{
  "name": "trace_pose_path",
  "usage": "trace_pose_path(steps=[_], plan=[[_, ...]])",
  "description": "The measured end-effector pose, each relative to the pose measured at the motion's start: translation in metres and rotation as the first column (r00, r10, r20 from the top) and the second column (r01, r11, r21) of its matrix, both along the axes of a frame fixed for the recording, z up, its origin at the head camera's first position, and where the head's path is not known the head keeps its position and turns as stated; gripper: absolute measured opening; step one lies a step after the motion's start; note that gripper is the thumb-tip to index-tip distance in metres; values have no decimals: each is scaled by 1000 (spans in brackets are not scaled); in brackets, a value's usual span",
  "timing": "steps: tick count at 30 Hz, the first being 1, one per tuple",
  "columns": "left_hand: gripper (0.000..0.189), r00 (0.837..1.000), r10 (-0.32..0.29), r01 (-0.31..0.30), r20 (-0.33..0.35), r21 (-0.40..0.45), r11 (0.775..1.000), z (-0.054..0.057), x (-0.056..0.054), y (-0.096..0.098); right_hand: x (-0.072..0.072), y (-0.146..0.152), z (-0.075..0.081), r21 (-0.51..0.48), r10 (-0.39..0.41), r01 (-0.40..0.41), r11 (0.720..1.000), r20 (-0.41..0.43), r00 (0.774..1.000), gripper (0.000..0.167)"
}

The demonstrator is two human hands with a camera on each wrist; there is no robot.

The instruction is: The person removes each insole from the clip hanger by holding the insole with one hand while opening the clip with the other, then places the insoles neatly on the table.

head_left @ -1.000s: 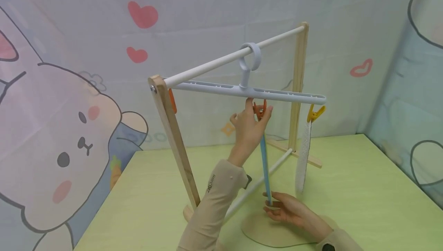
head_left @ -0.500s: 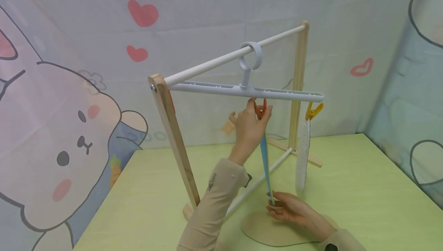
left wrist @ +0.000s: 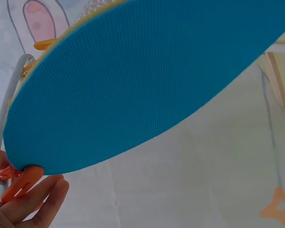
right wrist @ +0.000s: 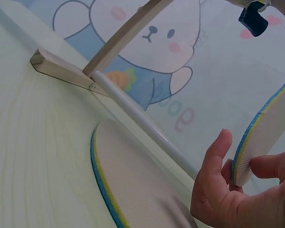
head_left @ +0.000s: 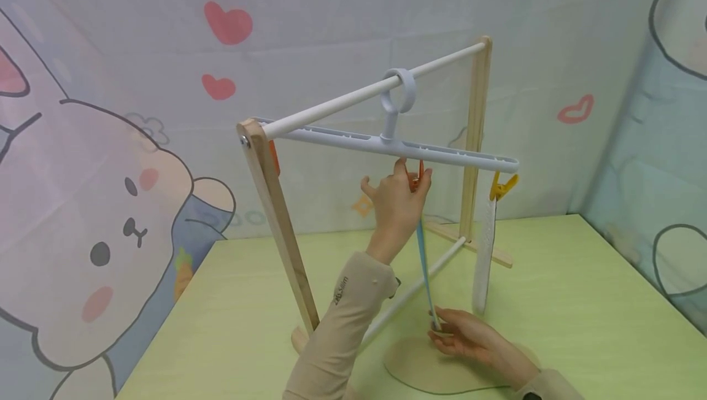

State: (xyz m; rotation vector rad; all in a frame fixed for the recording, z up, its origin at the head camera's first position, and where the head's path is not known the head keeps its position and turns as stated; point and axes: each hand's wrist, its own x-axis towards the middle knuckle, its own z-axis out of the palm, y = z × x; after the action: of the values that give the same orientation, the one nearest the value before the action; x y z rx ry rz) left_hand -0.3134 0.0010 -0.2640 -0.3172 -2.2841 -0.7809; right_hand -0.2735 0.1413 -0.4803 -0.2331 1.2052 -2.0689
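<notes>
My left hand [head_left: 396, 210], raised under the grey hanger [head_left: 420, 150], pinches an orange clip [left wrist: 23, 183]. The clip sits at the upper end of a blue insole [left wrist: 133, 85], seen nearly edge-on in the head view. Lower down, my right hand [head_left: 469, 342] pinches the bottom tip of the same insole between thumb and fingers; its pale face shows in the right wrist view. A second pale insole [head_left: 409, 366] with blue and yellow edge layers lies on the table below. From the hanger's right end a yellow clip [head_left: 501, 187] holds a white textured insole [head_left: 485, 259].
The hanger hooks over the white top rod [head_left: 342, 102] of a wooden rack, whose near post [head_left: 282, 228] stands left of my left forearm. A lower white rod [head_left: 447, 257] crosses behind. Another orange clip [head_left: 274, 157] shows partly behind that post. A printed cloth backs the table.
The insole between my hands has turned more edge-on. My right hand has shifted slightly right with its lower tip. The hanger tilts and sways a little.
</notes>
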Motion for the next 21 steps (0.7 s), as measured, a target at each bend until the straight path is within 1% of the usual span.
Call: trace_pose_path(steps=[2, 7, 12, 16, 21], plan=[[43, 1000, -1, 1, 1, 4, 1000, 0, 1, 0, 1, 1, 0, 5, -16, 16, 1000, 7, 1000, 19], [35, 1000, 21, -21, -1, -15, 1000, 0, 1, 0, 0, 8, -4, 42, -53, 53, 998, -8, 999, 14], [35, 999, 36, -35, 31, -35, 999, 1, 2, 1, 0, 17, -5, 62, -64, 67, 996, -45, 997, 16], [36, 998, 36, -34, 47, -48, 998, 2, 1, 0, 2, 24, -1, 33, -37, 39, 999, -60, 997, 19], [35, 998, 42, -40, 36, -58, 998, 2, 1, -1, 5, 29, 4, -55, 27, -32, 998, -79, 997, 27]])
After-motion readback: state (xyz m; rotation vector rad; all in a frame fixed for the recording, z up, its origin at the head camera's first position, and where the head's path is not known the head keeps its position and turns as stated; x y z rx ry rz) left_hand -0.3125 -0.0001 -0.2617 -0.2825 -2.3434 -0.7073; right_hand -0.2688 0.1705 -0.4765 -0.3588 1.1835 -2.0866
